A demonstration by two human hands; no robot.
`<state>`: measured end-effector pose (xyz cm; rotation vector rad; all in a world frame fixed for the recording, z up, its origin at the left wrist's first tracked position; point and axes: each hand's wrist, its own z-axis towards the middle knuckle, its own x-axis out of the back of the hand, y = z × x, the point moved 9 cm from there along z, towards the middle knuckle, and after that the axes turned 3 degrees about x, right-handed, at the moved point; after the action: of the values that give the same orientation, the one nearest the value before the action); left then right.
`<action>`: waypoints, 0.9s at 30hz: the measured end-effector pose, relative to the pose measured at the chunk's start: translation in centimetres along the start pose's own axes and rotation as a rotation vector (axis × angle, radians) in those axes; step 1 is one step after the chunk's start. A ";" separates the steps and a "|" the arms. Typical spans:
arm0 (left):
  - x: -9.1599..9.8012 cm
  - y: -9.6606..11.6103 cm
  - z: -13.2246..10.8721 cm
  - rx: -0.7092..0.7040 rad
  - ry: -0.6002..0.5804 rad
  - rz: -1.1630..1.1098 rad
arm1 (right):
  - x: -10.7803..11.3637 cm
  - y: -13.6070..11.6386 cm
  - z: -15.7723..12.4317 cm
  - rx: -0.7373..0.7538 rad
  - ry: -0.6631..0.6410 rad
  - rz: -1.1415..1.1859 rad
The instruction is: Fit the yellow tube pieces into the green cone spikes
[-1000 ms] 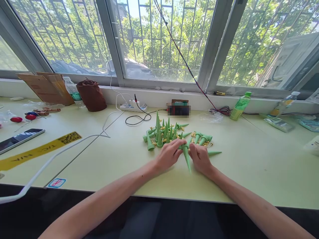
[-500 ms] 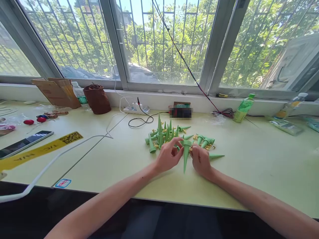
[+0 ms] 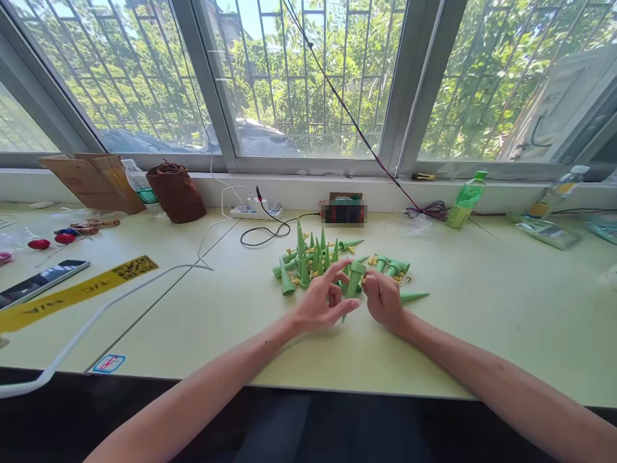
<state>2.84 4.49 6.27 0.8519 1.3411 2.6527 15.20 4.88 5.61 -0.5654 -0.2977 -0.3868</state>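
Observation:
A heap of green cone-shaped spikes [image 3: 308,260] with small yellow bits lies on the pale green table [image 3: 482,321]. In front of the heap I hold one green spike [image 3: 353,283] upright, wide end up. My left hand [image 3: 322,299] pinches it from the left with thumb and fingers, forefinger stretched toward the heap. My right hand [image 3: 383,299] is closed on its right side. Another spike [image 3: 412,297] lies flat just right of my right hand.
At the back stand a power strip [image 3: 255,209] with cables, a brown pouch [image 3: 176,191], cardboard [image 3: 91,180], and a green bottle [image 3: 465,200]. A phone [image 3: 41,281], yellow tape [image 3: 77,292] and a white cable [image 3: 110,302] lie at the left.
The spike between my hands has been raised and turned from lying point-toward-me to nearly upright. My left fingers have opened out a little around it.

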 end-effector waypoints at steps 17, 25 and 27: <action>-0.8 -1.8 -0.1 0.031 -0.001 0.017 | -0.2 2.4 0.0 -0.360 0.042 0.379; -0.2 -0.9 0.0 -0.045 0.093 0.159 | -0.7 2.3 -0.1 -0.516 0.059 0.555; 0.4 -0.8 0.1 0.001 0.151 0.145 | -0.4 2.4 -0.1 -0.480 0.081 0.516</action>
<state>2.39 5.18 5.86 0.7920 1.3608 2.8802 15.96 6.80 4.25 -1.0632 0.0312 0.0268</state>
